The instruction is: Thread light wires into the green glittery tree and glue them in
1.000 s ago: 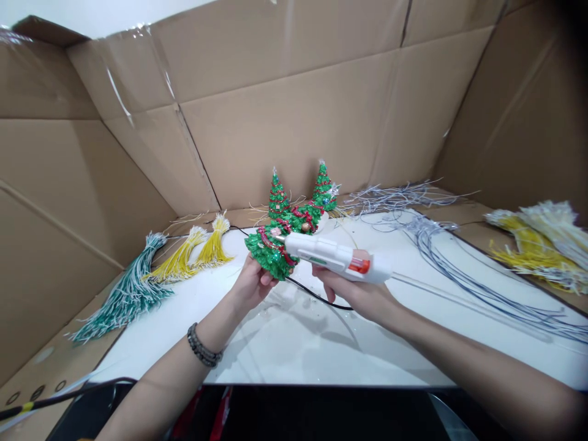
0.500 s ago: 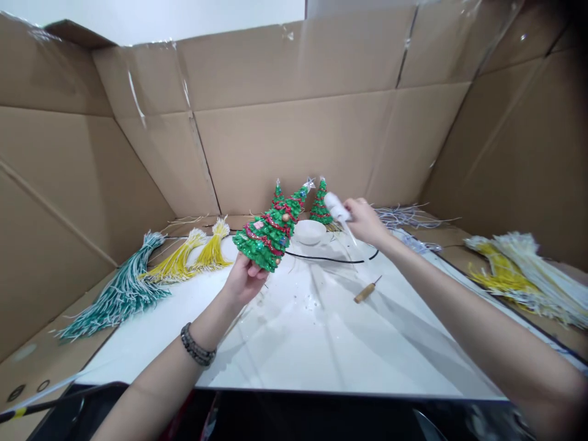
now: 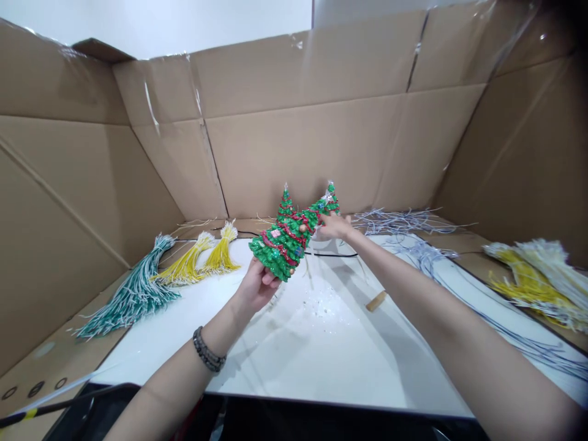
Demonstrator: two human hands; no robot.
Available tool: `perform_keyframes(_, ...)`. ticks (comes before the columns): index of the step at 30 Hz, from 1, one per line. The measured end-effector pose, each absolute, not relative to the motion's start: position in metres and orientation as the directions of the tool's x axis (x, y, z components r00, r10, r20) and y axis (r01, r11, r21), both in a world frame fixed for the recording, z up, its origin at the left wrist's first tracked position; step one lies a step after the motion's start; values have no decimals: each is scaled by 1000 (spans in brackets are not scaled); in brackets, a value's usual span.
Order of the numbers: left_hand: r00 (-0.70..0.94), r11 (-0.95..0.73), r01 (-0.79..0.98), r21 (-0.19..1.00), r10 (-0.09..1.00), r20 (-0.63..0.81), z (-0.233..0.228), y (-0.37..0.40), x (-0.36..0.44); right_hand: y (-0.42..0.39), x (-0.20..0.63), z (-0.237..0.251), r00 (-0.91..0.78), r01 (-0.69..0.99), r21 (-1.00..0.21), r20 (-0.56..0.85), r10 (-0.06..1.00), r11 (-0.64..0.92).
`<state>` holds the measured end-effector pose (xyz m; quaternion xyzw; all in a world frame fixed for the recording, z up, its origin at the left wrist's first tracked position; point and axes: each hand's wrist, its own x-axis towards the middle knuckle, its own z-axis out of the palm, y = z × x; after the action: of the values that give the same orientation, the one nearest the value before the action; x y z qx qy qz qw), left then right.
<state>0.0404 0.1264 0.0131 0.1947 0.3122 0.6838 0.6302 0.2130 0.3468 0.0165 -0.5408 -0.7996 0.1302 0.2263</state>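
Above the white table top [image 3: 321, 343], the green sequinned tree [image 3: 285, 236] hangs tilted, its base clasped in the left hand [image 3: 260, 286] and its star tip leaning toward the back wall. The right hand [image 3: 334, 227] is stretched out past the tree's upper part, near its tip; its fingers look loosely spread with nothing in them, though the tree partly covers them and I cannot be sure. A second ago that hand held a white glue gun against the tree; half a second ago it was carrying the gun toward the back of the table, and now the gun is out of sight, so the gluing pass looks over and the hand is free again. Behind the held tree stand two smaller trees [image 3: 285, 202], close to the cardboard wall [image 3: 294, 153]. A black cord [image 3: 340, 254] runs across the table just beyond, and a small wooden-handled tool [image 3: 376, 301] lies on the white surface to the right. Yellow tassel bundles [image 3: 202, 260] and a teal bundle [image 3: 133, 294] lie at the left; grey wires [image 3: 427, 251] and more yellow strands [image 3: 537, 275] spread at the right.
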Motion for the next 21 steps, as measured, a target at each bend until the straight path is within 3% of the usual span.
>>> perform_keyframes(4,-67,19,-698,716,994,-92,10,126,40,318,218,17,-271,638,-635,344,899,435)
perform_keyframes(6,-17,46,-656,753,997,-76,6,125,40,288,221,15,-268,477,-747,377,886,462)
perform_keyframes(7,18,65,-626,778,997,-69,4,125,41,270,222,13,-280,345,-811,391,877,472)
perform_keyframes(8,57,82,-589,804,997,-60,1,124,42,250,224,12,-281,-41,-918,390,877,395)
perform_keyframes(9,99,97,-547,832,994,-51,-2,122,44,230,225,11,-303,-343,-906,357,883,249)
perform_keyframes(11,182,115,-455,883,983,-34,-7,118,49,193,227,9,-330,-645,-764,298,896,16)
perform_keyframes(14,278,128,-354,926,960,-27,-13,112,59,160,230,10,-326,-780,-614,236,915,-119)
perform_keyframes(21,321,187,-303,935,943,-84,-18,108,68,155,235,4,-318,-819,-543,157,935,-188)
